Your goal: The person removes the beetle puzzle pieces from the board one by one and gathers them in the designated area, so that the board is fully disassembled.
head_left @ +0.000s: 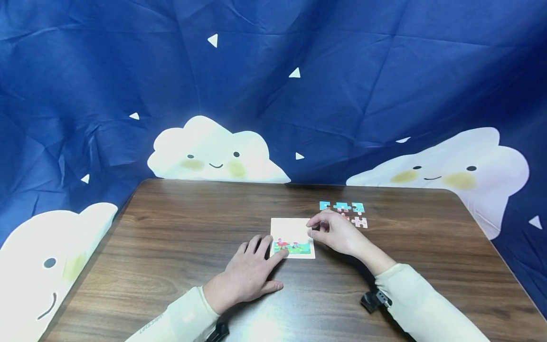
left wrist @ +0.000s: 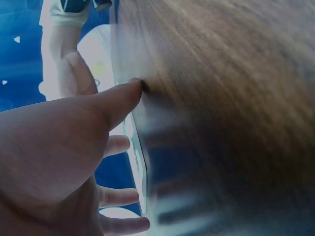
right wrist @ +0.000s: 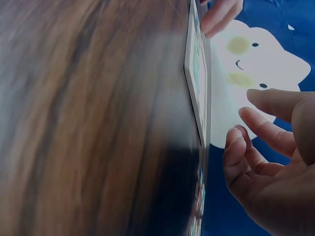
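A pale square puzzle board (head_left: 292, 228) lies on the table, its bottom strip filled by a joined picture (head_left: 299, 248) of green ground and small red figures. My left hand (head_left: 251, 271) rests at the board's left edge with fingers spread, the index finger reaching onto its lower left corner. Over the board's right edge hovers my right hand (head_left: 335, 232), its thumb and index finger apart; the right wrist view shows nothing between them. Behind that hand lie several loose jigsaw pieces (head_left: 342, 206), some blue, some pink, a few partly hidden by it.
The brown wooden table (head_left: 192, 228) carries the board and pieces. At its back edge hangs a dark blue cloth (head_left: 256, 71) printed with smiling white clouds. Each wrist wears a small black camera, the right one (head_left: 372, 301) hanging beneath the pale sleeve.
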### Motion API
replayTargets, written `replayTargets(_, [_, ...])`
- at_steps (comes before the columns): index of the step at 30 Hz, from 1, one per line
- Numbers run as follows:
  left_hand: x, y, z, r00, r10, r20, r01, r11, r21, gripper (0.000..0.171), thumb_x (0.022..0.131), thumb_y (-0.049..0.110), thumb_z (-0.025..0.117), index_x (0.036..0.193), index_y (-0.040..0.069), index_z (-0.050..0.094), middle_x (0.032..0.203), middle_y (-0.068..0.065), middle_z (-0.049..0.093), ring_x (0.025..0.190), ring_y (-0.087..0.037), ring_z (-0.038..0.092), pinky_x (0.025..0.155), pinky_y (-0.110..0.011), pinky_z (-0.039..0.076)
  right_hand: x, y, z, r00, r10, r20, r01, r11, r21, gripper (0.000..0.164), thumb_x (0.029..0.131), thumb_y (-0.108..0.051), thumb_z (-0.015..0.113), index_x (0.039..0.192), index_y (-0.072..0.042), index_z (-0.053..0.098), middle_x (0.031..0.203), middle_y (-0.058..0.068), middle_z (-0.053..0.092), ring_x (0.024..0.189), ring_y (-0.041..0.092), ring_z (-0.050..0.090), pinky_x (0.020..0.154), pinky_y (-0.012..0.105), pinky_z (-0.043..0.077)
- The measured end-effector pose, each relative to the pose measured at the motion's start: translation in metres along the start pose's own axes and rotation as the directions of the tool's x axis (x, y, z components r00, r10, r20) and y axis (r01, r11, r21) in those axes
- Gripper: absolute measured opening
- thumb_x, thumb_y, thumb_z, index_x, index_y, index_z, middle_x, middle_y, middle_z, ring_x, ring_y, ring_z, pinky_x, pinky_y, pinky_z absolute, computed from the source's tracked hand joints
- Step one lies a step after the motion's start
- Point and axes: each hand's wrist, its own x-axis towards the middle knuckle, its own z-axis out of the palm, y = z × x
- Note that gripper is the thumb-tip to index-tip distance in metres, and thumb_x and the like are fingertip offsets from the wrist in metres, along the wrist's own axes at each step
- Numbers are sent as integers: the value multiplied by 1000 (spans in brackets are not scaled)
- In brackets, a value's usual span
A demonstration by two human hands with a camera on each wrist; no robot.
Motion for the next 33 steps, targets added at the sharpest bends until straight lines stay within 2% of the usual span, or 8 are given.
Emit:
replayTargets(10, [2,0,3,999,-7,35,7,1000,21,75,97,72,62,160,36,47,157,-16,49,141,-37,51,106,-54,50,13,-14,20,995,-71,69,70,997,12,16,100,-18,75,112,-8,79,101,2,70,86,11,58,78,29,49])
replayTargets(16, [4,1,1,1000,-4,14,4,999,32,74,96,72,63,159,37,48,154,-15,51,137,-36,53,102,-53,51,19,-18,31,991,-77,105,74,997,27,15,100,-17,74,111,-8,78,99,2,70,84,10,59,76,27,49])
replayTargets(28, [4,2,3,999,23,-48,-20,998,63,68,95,69,66,153,36,52,147,-16,53,132,-35,55,100,-52,54,26,-18,42,986,-112,127,111,994,12,17,98,-10,68,111,-7,78,88,-3,67,78,5,56,74,25,47])
replayTargets(33, [4,1,4,998,28,-58,-26,999,40,66,96,67,67,152,36,53,146,-17,53,134,-38,55,102,-54,54,26,-19,43,979,-137,149,136,991,18,18,99,-9,66,111,-9,79,87,-3,66,76,6,54,72,25,45])
